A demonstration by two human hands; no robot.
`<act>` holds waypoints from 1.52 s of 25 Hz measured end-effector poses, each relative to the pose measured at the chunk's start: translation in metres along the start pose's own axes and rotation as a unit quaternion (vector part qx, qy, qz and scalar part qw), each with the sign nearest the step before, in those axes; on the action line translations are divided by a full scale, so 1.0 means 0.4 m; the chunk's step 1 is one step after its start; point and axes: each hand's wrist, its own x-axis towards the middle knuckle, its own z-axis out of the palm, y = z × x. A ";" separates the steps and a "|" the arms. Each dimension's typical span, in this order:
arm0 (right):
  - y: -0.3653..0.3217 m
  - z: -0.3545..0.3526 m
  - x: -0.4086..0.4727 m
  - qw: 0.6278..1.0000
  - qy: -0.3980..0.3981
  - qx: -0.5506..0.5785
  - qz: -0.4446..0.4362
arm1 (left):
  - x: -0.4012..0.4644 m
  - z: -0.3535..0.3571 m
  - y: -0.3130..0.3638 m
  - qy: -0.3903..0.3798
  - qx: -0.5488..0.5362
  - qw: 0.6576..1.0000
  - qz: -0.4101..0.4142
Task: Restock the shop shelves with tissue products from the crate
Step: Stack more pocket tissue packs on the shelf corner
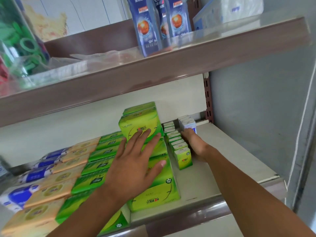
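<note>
Green tissue packs (154, 189) lie stacked on the lower shelf (222, 168). My left hand (135, 161) lies flat on them, fingers spread and straight, fingertips touching the tall upright green pack (136, 120) behind. To the right runs a row of small green pocket tissue packs (183, 156) standing on edge. My right hand (195, 144) lies along the right side of that row, fingers reaching toward the small white and blue packs (188, 124) at the back; how its fingers lie there is hidden. The crate is out of view.
Rows of green (99, 165), orange (65, 168) and blue-white tissue packs (39, 171) fill the shelf's left part. The upper shelf (153, 69) overhangs close above, holding blue bottles (147, 26) and a clear tub of green rings (22, 45). A grey wall (256, 108) bounds the right.
</note>
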 end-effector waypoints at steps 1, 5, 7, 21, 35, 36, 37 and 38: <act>-0.002 0.000 0.000 1.000 -0.005 0.007 -0.003 | -0.002 0.002 0.006 -0.011 0.011 1.000 0.003; 0.002 0.004 0.003 0.999 -0.025 0.044 -0.003 | 0.002 0.007 0.024 -0.030 0.013 0.999 -0.012; 0.006 0.011 0.001 0.997 -0.031 0.065 0.010 | 0.008 0.000 0.030 -0.031 0.013 0.999 -0.021; 0.011 0.040 -0.016 0.994 -0.025 0.108 0.025 | 0.006 -0.031 0.043 -0.036 -0.002 0.998 -0.042; -0.102 0.042 -0.224 0.976 0.109 -0.171 -0.080 | -0.014 -0.046 0.047 -0.035 -0.019 0.998 -0.038; -0.106 0.040 -0.268 0.960 0.129 -0.210 -0.130 | -0.021 -0.049 0.053 -0.035 -0.026 0.998 -0.040; -0.109 0.037 -0.315 0.948 0.145 -0.223 -0.176 | -0.028 -0.052 0.061 -0.034 -0.033 0.998 -0.042; -0.108 0.030 -0.365 0.940 0.162 -0.220 -0.204 | -0.036 -0.055 0.072 -0.029 -0.040 0.998 -0.043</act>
